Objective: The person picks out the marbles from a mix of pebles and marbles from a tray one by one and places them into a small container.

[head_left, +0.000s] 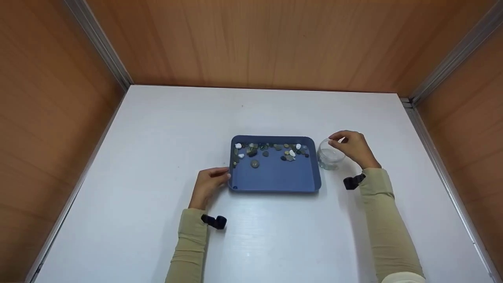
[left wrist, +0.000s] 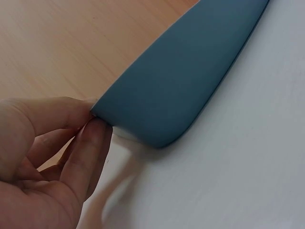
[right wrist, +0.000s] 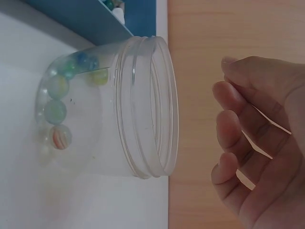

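Marbles (right wrist: pixel 56 111) lie in the jar (right wrist: pixel 107 114); filling seems my step. My left hand (head_left: pixel 207 184) pinches the tray (head_left: pixel 279 175); my right hand (head_left: pixel 355 149), loosely bent, seemingly empty, should probably reach there next.

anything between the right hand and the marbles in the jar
Nothing visible blocks the way from above: the right hand is over the jar, whose mouth is open, and the marbles lie at the bottom. From the side, its clear wall intervenes.

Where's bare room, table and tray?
Free: table behind and in front of the tray; the tray's front-right floor. Crowded: tray's back strip, stones; right side, jar, right hand; left edge, left hand.
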`<move>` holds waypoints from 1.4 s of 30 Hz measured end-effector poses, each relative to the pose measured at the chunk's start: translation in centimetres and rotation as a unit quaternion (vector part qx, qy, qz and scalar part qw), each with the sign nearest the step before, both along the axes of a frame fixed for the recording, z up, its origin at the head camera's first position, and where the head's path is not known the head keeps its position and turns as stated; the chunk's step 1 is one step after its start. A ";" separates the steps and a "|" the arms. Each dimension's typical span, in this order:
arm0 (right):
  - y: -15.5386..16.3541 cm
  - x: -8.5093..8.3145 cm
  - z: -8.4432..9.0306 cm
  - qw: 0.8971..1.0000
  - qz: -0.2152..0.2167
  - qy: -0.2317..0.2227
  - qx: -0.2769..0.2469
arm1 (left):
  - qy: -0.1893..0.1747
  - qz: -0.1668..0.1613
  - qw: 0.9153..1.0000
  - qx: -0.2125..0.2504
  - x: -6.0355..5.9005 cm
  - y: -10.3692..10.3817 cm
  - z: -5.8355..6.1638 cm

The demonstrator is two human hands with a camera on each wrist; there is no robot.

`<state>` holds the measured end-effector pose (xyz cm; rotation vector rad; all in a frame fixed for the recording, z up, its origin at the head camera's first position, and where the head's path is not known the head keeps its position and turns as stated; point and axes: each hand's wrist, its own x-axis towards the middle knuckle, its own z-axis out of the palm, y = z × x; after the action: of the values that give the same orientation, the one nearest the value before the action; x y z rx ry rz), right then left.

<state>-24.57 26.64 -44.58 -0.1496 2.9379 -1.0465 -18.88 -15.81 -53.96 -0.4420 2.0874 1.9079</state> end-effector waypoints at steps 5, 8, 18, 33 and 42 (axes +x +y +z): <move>-0.5 -0.1 0.0 1.000 0.005 -0.004 -0.010 | 0.002 -0.001 1.000 -0.001 0.0 0.0 0.0; -0.9 -0.2 -0.1 1.000 0.007 -0.006 -0.016 | 0.004 -0.002 1.000 -0.007 0.0 -0.1 -0.1; -2.2 -0.7 -0.4 0.999 0.031 0.006 -0.023 | -0.001 0.000 1.000 -0.008 -0.1 0.0 -0.1; -4.6 -1.6 -0.6 0.998 0.050 -0.016 -0.044 | 0.002 -0.002 1.000 -0.004 -0.2 0.0 -0.1; -6.0 -2.0 -0.8 0.997 0.052 -0.032 -0.053 | -0.005 -0.006 1.000 -0.013 -0.2 -0.1 0.0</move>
<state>-26.58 20.65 -45.39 -0.2629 2.7859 -1.1697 -19.11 -15.89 -53.98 -0.4422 2.1055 1.8699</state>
